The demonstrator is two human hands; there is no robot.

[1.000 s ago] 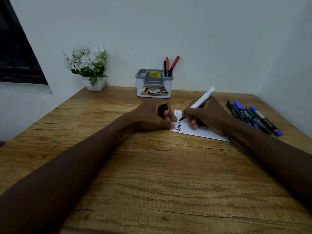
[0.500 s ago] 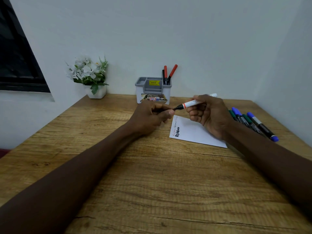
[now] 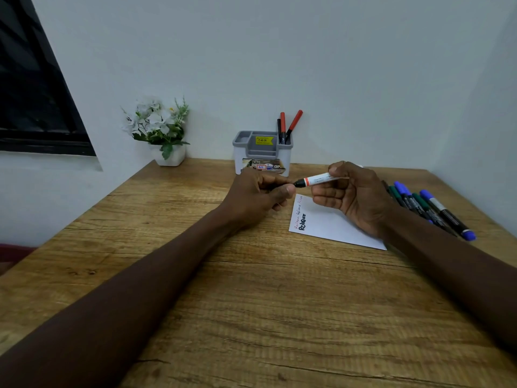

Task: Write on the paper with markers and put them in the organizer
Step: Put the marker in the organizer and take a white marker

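My right hand (image 3: pixel 352 196) holds a white marker (image 3: pixel 319 180) with an orange band, level above the table, its black tip pointing left. My left hand (image 3: pixel 257 196) is closed around the marker's black cap, mostly hidden in the fingers, right at the tip. Below them lies the white paper (image 3: pixel 330 228) with red and black writing along its left edge. The grey and white organizer (image 3: pixel 263 152) stands at the back by the wall with three markers (image 3: pixel 286 127) upright in its right compartment.
Several blue and green markers (image 3: pixel 428 211) lie in a row on the table right of the paper, close to the right wall. A white pot of white flowers (image 3: pixel 159 133) stands at the back left. A dark window is on the left wall.
My right hand lifted the marker off the paper and turned it level. My left hand rose from the paper's edge and met the marker's tip with the cap.
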